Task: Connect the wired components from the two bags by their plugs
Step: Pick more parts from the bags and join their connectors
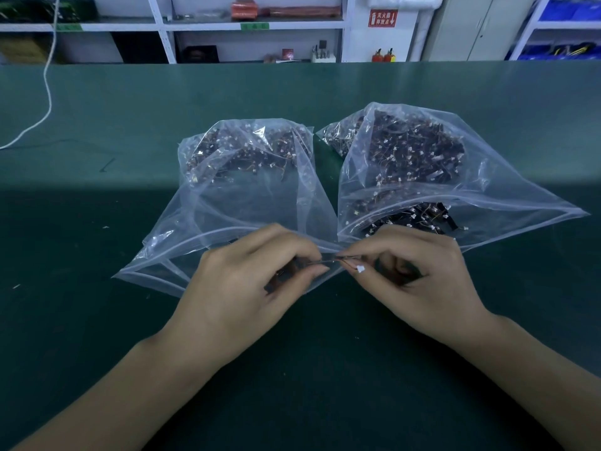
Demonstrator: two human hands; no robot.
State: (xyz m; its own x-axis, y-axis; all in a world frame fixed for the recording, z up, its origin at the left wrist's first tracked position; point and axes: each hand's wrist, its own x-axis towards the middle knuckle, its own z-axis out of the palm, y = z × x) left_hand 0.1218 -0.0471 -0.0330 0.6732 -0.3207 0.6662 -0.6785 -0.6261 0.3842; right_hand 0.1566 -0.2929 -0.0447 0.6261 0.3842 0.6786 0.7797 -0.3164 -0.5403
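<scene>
Head view looks down on two bare forearms reaching in over a dark green surface (pixel 81 288). Nearest, the left hand (pixel 247 288) has its fingers curled, pinching one end of a thin wire with a dark part tucked under them; the right hand (pixel 419 275) pinches the other piece, whose orange wire ends in a small white plug (pixel 360 269) that hangs free between the two hands. The pieces are held close together just above the surface, probably so the plugs can be lined up and pushed home; I judge the joint not yet made, though the left piece's plug is hidden by the fingers.

Just behind the hands lie two clear bags, mouths open toward the person so parts are easy to draw out. The left bag (pixel 227 196) and the right bag (pixel 439 177) sit side by side, nearly touching, each holding a heap of dark wired parts.

Bare green cloth spreads to either side and beyond. A white cord (pixel 48 102) trails at far left, and shelves (pixel 208 26) stand past the far edge.
</scene>
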